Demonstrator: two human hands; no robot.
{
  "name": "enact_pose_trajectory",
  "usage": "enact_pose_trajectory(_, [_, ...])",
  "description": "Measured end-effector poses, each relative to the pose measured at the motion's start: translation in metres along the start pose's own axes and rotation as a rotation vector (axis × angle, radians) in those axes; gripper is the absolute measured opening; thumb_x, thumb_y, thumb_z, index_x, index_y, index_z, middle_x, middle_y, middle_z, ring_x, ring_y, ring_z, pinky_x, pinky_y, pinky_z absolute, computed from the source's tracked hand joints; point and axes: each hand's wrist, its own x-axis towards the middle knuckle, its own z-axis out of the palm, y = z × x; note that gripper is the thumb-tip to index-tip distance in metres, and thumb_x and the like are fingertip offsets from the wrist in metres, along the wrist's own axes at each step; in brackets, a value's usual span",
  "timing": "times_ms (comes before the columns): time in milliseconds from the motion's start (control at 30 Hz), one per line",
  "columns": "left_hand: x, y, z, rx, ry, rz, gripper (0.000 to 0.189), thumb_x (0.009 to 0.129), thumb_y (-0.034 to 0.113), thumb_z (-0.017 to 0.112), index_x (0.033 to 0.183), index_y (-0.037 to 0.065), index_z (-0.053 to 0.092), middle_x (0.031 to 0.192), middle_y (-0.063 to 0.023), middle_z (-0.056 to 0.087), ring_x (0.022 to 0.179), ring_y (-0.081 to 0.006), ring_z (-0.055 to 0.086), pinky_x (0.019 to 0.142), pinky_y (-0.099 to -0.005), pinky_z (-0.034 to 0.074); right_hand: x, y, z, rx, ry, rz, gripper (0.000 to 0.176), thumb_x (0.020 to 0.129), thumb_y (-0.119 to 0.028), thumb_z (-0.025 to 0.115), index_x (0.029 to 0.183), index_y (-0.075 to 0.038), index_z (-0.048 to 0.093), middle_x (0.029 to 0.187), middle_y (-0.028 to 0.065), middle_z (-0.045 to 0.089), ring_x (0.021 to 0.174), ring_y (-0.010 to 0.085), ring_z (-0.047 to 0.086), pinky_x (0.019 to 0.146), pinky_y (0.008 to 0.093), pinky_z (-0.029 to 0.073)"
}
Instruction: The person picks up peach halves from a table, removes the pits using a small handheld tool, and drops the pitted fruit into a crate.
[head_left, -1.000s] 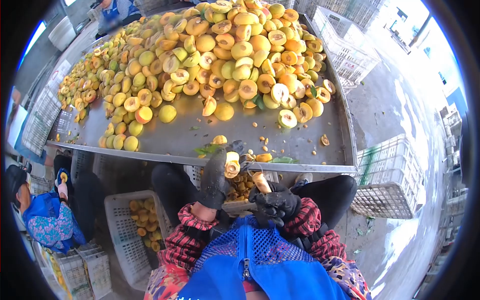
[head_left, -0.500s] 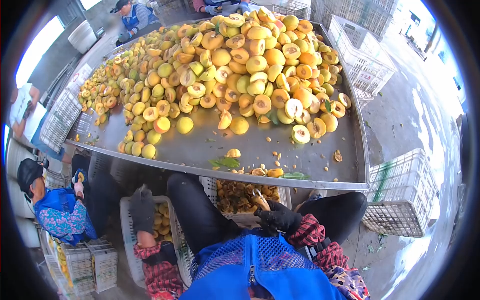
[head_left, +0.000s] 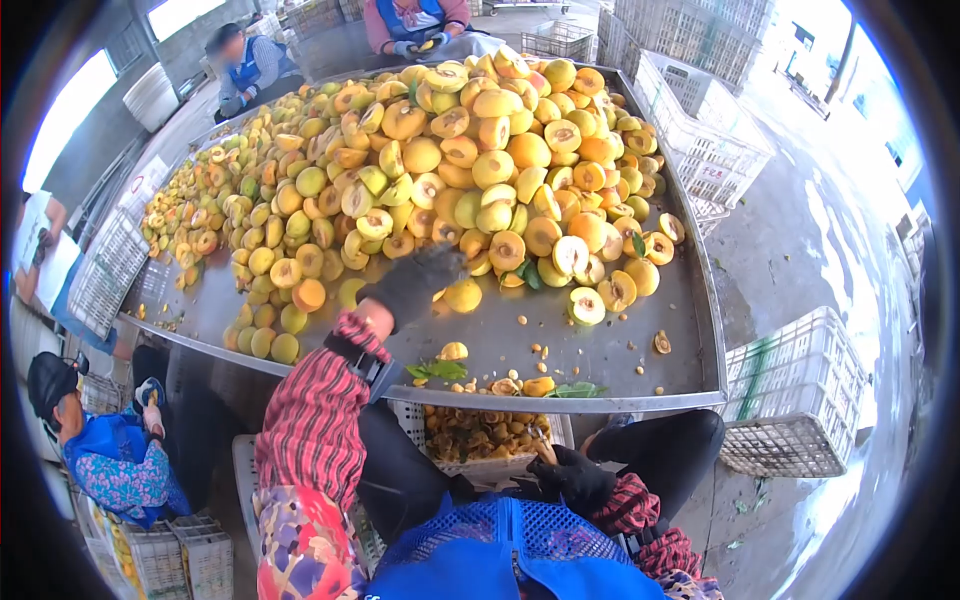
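My left hand (head_left: 415, 283), in a dark glove, reaches over the metal table at the near edge of a heap of cut yellow peaches (head_left: 490, 165). Motion smears its fingers, so I cannot make out whether it touches a fruit. A loose peach (head_left: 462, 295) lies just right of it. Low in front of my lap, my right hand (head_left: 580, 478), also dark-gloved, is closed around a pitting tool (head_left: 545, 450) with a pale handle. The tool points up over a crate of peach scraps and stones (head_left: 480, 432) between my knees.
The metal table (head_left: 610, 365) has a raised rim; leaves (head_left: 437, 370) and stones lie on it. A white crate (head_left: 790, 390) stands at right, more crates (head_left: 715, 140) behind. A co-worker in a blue vest (head_left: 120, 450) sits at left; others work across the table.
My left hand has moved from the crate by my left knee up and forward over the table. My right hand keeps the tool low by my lap. The view has shifted slightly.
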Motion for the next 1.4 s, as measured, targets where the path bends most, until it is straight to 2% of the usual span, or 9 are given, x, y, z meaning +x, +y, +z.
enact_pose_trajectory(133, [0.008, -0.001, 0.011, -0.251, -0.179, -0.160, 0.038, 0.076, 0.007, 0.055, 0.114, 0.009, 0.057, 0.119, -0.0158, 0.054, 0.113, -0.0321, 0.048, 0.094, -0.0385, 0.041, -0.004, -0.006, -0.006, 0.194, 0.022, 0.165, 0.029, 0.090, -0.024, 0.055, 0.106, -0.001, 0.055, 0.075, 0.0016, 0.053, 0.070, 0.0105, 0.054, 0.063, 0.0250, 0.044])
enact_pose_trajectory(233, [-0.006, 0.003, 0.009, -0.204, -0.124, -0.388, 0.035, 0.078, 0.017, 0.058, 0.111, 0.004, 0.059, 0.115, -0.0176, 0.056, 0.107, -0.0331, 0.051, 0.089, -0.0378, 0.043, 0.000, 0.004, -0.014, -0.693, 0.091, -0.624, 0.027, 0.090, -0.024, 0.055, 0.103, 0.000, 0.055, 0.076, 0.0019, 0.053, 0.070, 0.0103, 0.053, 0.063, 0.0249, 0.044])
enact_pose_trajectory(400, [-0.041, -0.011, -0.007, -0.937, -0.196, -0.916, 0.037, 0.078, 0.018, 0.062, 0.110, -0.002, 0.058, 0.093, -0.0100, 0.063, 0.080, -0.0171, 0.059, 0.071, -0.0325, 0.048, 0.002, 0.009, -0.002, -0.021, 0.030, -0.074, 0.023, 0.083, -0.008, 0.059, 0.104, -0.001, 0.056, 0.084, 0.0138, 0.055, 0.073, 0.0247, 0.057, 0.063, 0.0340, 0.047])
enact_pose_trajectory(500, [-0.059, -0.023, 0.015, -0.866, -0.149, -0.838, 0.036, 0.077, 0.018, 0.068, 0.106, -0.001, 0.058, 0.084, -0.0065, 0.062, 0.070, -0.0121, 0.055, 0.064, -0.0293, 0.046, 0.000, 0.001, -0.001, -0.070, 0.038, -0.091, 0.026, 0.079, 0.000, 0.061, 0.105, -0.001, 0.057, 0.087, 0.0198, 0.055, 0.074, 0.0324, 0.059, 0.063, 0.0385, 0.050])
enact_pose_trajectory(633, [-0.065, -0.004, 0.036, -0.737, 0.028, -0.877, 0.035, 0.072, 0.021, 0.074, 0.097, 0.001, 0.057, 0.081, -0.0042, 0.060, 0.071, -0.0113, 0.053, 0.064, -0.0288, 0.046, 0.004, 0.028, -0.004, 0.002, 0.044, -0.054, 0.026, 0.085, -0.022, 0.060, 0.101, -0.001, 0.055, 0.077, 0.0062, 0.054, 0.070, 0.0145, 0.053, 0.063, 0.0275, 0.043])
enact_pose_trajectory(833, [-0.066, 0.054, 0.011, -1.589, 0.324, -0.976, 0.033, 0.076, 0.020, 0.065, 0.103, 0.003, 0.057, 0.091, -0.0052, 0.058, 0.074, -0.0135, 0.056, 0.064, -0.0289, 0.048, -0.003, -0.036, -0.001, 0.291, 0.114, 0.255, 0.029, 0.088, -0.025, 0.058, 0.100, 0.000, 0.053, 0.078, 0.0086, 0.057, 0.065, 0.0176, 0.058, 0.055, 0.0292, 0.045])
enact_pose_trajectory(1033, [-0.071, 0.130, -0.022, -2.488, 0.530, -0.837, 0.049, 0.081, 0.031, 0.054, 0.119, 0.001, 0.048, 0.110, -0.0136, 0.056, 0.099, -0.0287, 0.057, 0.078, -0.0419, 0.053, -0.009, -0.095, 0.009, 0.206, 0.085, 0.036, 0.027, 0.091, -0.026, 0.055, 0.103, -0.003, 0.050, 0.072, 0.0048, 0.055, 0.053, 0.0131, 0.057, 0.048, 0.0249, 0.046])
enact_pose_trajectory(1167, [-0.057, 0.175, -0.045, -2.802, 0.611, -0.843, 0.055, 0.087, 0.043, 0.044, 0.122, 0.001, 0.047, 0.118, -0.0183, 0.053, 0.107, -0.0343, 0.052, 0.092, -0.0521, 0.044, -0.011, -0.135, 0.027, 0.067, 0.047, 0.082, 0.026, 0.090, -0.026, 0.054, 0.105, -0.006, 0.047, 0.074, 0.0051, 0.055, 0.056, 0.0116, 0.053, 0.050, 0.0281, 0.045])
enact_pose_trajectory(1400, [-0.047, 0.203, -0.038, -2.605, 0.658, -0.663, 0.047, 0.093, 0.032, 0.041, 0.128, 0.000, 0.044, 0.122, -0.0146, 0.053, 0.108, -0.0258, 0.053, 0.093, -0.0427, 0.046, -0.017, -0.133, 0.036, -0.305, 0.180, -0.110, 0.029, 0.090, -0.023, 0.051, 0.109, -0.003, 0.045, 0.073, 0.0124, 0.058, 0.063, 0.0220, 0.060, 0.056, 0.0359, 0.046])
